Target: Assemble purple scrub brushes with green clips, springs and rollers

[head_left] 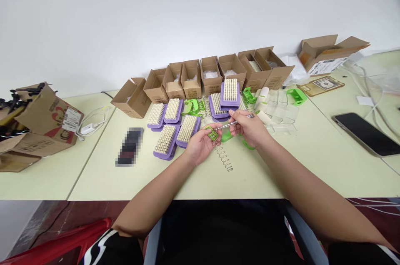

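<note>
My left hand (pixel 201 145) is closed round a small green plastic part (pixel 212 133), held just above the pale table (pixel 281 169). My right hand (pixel 248 127) pinches thin metal tweezers (pixel 233 123) whose tip points at that green part. A row of small metal springs (pixel 225 160) lies on the table right below my hands. Several purple brushes with cream bristles (pixel 175 129) lie to the left, and two more are stacked (pixel 229 92) just behind my hands.
A row of open cardboard boxes (pixel 209 75) lines the back. Loose green parts (pixel 296 96) and clear plastic trays (pixel 281 111) lie at right. A black phone (pixel 367 133) rests far right, a dark blurred item (pixel 129 146) at left, and a carton of black tools (pixel 34 123) far left.
</note>
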Demonstrator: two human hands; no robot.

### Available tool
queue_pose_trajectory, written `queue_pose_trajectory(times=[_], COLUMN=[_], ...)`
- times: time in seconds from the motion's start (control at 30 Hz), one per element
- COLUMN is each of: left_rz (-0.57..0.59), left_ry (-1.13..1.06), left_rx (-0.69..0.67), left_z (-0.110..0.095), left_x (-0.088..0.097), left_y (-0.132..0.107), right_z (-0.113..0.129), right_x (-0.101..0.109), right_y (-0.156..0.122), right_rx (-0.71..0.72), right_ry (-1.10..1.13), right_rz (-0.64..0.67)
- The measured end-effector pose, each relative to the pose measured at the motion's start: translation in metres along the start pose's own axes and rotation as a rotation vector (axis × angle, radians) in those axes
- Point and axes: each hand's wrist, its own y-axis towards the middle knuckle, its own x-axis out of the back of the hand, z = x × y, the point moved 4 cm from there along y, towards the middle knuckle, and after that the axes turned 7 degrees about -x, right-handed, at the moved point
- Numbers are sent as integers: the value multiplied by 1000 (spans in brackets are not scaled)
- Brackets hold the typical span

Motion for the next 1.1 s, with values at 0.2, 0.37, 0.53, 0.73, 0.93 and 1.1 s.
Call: queue_pose_trajectory(times=[0.2, 0.37, 0.53, 0.73, 0.93, 1.1], left_rz=[-16, -18, -6, 17, 28, 17], left_ry=[-30, -46, -53, -45, 0, -11], left_rx=[-22, 14, 51, 94, 103, 102], left_z=[0, -2, -3, -5, -6, 0], left_x=[6, 9, 10, 11, 11, 9], left_y=[3, 4, 5, 6, 6, 4], right_z=[0, -2, -6, -3, 2, 1], right_x=[-9, -10, -10, -8, -10, -12], right_y=[-14, -14, -6, -4, -9, -10], right_rx=[132, 125, 63, 90, 184, 187], right_ry=[-68, -52, 3, -53, -186, -186], right_rz=[-96, -81, -30, 9, 68, 59])
